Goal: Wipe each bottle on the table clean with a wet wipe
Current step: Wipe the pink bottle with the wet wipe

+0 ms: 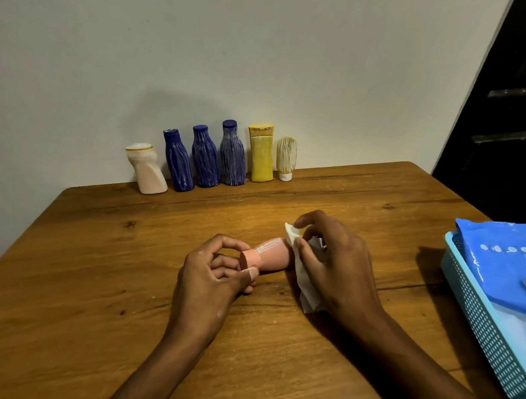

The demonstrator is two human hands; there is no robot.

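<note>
While a small pink bottle (267, 256) lies on its side at the centre of the frame, the main risk is that it rolls or slips: only its cap end is pinched by the fingers (250, 272) of the left hand (210, 281), and its round body rests on the wooden tabletop (105, 272), so a firm stroke could twist it free. White streaks show near its neck, and a light pass could leave them there. The right hand (334, 263), just right of centre, holds a white wet wipe (304, 277) curled in its fingers and presses it round the bottle's base end; the wipe hangs loose below the hand, and the trailing part may drag on the tabletop and pick up the pale specks scattered there. At the lower right edge of the frame a light blue mesh basket (481, 315) holds a blue wipes packet (506, 263); it sits near the right forearm and could be nudged by a wide elbow swing. Along the far edge of the tabletop, upper centre of the frame, six streaked bottles stand upright in a row, well apart from the hands: a white bottle (146, 170), three dark blue bottles (205, 158), a yellow bottle (261, 154) and a small cream tube (286, 158). Nothing lies between that row and the hands.
</note>
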